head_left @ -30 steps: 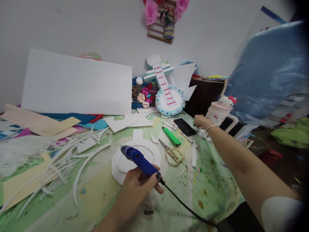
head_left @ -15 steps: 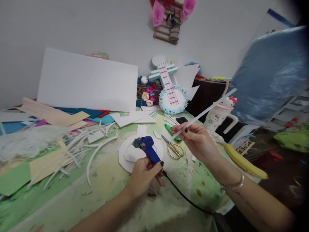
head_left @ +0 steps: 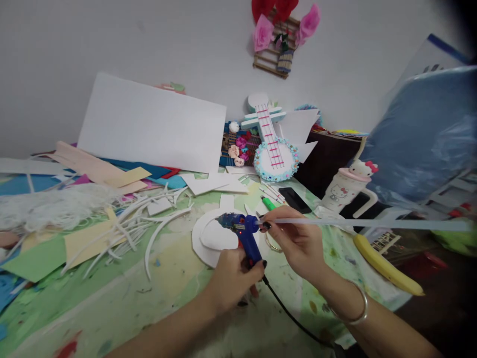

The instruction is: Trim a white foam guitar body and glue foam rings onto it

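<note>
My left hand [head_left: 233,278] is closed round the grip of a blue hot glue gun [head_left: 242,231] with a black cord trailing to the lower right. My right hand [head_left: 294,238] pinches a long translucent glue stick [head_left: 365,223], which lies level and reaches far right; its near end meets the back of the gun. Just under the gun lies a round white foam cutout [head_left: 208,238] on the paint-stained green table cover [head_left: 156,293].
White foam strips [head_left: 141,219] and coloured sheets lie to the left, a large white board [head_left: 152,124] leans on the wall. Behind are a foam banjo model [head_left: 274,151], a green marker [head_left: 268,203], a black phone [head_left: 294,199], a cat-themed cup [head_left: 345,184] and a banana [head_left: 385,266].
My right hand fetched the glue stick from the far right, brought it over and levelled it against the gun's back. My left hand raised the gun upright over the foam cutout.
</note>
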Tool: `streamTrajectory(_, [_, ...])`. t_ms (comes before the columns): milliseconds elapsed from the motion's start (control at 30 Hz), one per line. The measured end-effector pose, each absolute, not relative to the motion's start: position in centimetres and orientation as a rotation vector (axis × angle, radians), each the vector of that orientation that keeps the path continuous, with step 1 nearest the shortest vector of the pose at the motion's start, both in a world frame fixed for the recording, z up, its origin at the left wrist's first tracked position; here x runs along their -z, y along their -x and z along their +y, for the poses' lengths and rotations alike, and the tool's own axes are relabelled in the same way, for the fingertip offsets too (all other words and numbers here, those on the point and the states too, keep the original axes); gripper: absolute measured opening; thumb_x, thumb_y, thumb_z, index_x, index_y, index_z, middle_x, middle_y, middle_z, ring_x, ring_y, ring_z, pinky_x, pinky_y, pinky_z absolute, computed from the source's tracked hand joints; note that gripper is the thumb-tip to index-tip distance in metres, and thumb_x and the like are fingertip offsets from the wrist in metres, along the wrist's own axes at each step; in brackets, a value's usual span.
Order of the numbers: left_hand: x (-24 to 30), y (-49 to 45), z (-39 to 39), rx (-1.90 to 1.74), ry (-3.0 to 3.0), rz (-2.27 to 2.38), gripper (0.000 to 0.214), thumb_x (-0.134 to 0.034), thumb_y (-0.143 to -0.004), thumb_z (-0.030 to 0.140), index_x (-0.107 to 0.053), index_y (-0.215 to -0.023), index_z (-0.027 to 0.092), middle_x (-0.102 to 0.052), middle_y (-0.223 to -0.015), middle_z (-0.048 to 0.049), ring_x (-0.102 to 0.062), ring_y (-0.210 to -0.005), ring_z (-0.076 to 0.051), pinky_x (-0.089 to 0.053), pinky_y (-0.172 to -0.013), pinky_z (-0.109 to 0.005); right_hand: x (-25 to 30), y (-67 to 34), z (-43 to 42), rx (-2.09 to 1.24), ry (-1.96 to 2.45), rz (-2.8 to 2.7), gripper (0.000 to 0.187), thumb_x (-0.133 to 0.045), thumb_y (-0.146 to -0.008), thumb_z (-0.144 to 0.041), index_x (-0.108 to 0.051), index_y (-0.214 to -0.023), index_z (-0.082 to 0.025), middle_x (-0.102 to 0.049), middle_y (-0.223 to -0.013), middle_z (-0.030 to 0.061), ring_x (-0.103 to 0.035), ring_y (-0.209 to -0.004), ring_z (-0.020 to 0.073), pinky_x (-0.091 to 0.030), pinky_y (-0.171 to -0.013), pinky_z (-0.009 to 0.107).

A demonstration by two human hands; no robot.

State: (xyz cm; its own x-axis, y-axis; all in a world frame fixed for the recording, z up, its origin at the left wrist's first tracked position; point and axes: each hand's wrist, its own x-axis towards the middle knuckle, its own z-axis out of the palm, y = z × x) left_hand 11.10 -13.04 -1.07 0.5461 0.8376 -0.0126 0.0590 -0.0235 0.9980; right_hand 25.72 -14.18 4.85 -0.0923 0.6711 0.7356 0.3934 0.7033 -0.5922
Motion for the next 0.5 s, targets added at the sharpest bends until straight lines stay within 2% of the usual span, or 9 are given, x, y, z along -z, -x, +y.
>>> streamTrajectory(67, [1.3,-11.1,-13.2,-0.751,-1.553,0.845,0.025,-0.055,-0.074,0.036,-0.045,-0.062,0.016,-0.051,-0.052,0.0025,-0.058,-0.041,-0.013,-0.041,-0.038,-0.019,-4.7,-26.0,-14.5,-0.117,0.854,-1.815,0.021,-0.055,-0.079,-0.006,-0.063,-0.093,-0.02,-0.064,-0.085,0.0039,-0.061,-0.08,0.0157,-0.052,-0.069,0.032])
streamTrajectory(167, [1.4,-11.1,-13.5,-0.753,-1.628,0.87,0.024,-0.053,-0.074,0.035,-0.044,-0.061,0.017,-0.05,-0.05,0.0029,-0.058,-0.041,-0.013,-0.04,-0.037,-0.018,-4.7,-25.9,-15.0,0.0,0.853,-1.829,0.023,-0.056,-0.077,-0.003,-0.064,-0.089,-0.02,-0.066,-0.081,0.0029,-0.062,-0.076,0.0154,-0.051,-0.066,0.031])
streamTrajectory(367, [1.3,-11.1,-13.6,-0.795,-1.722,0.866,0.02,-0.051,-0.074,0.033,-0.045,-0.062,0.018,-0.05,-0.05,0.0022,-0.055,-0.041,-0.011,-0.038,-0.04,-0.018,-5.1,-24.8,-15.3,-0.177,0.865,-1.656,0.014,-0.064,-0.073,-0.006,-0.065,-0.076,-0.019,-0.064,-0.078,0.0032,-0.06,-0.073,0.0158,-0.049,-0.061,0.03])
streamTrajectory(500, [1.5,-10.9,-13.5,-0.884,-1.852,0.879,0.018,-0.052,-0.071,0.029,-0.045,-0.06,0.017,-0.05,-0.051,0.0018,-0.047,-0.044,-0.008,-0.032,-0.042,-0.017,-5.7,-24.8,-15.5,-0.305,0.864,-1.628,0.009,-0.067,-0.072,-0.01,-0.067,-0.073,-0.019,-0.063,-0.073,0.0032,-0.059,-0.067,0.016,-0.047,-0.056,0.029])
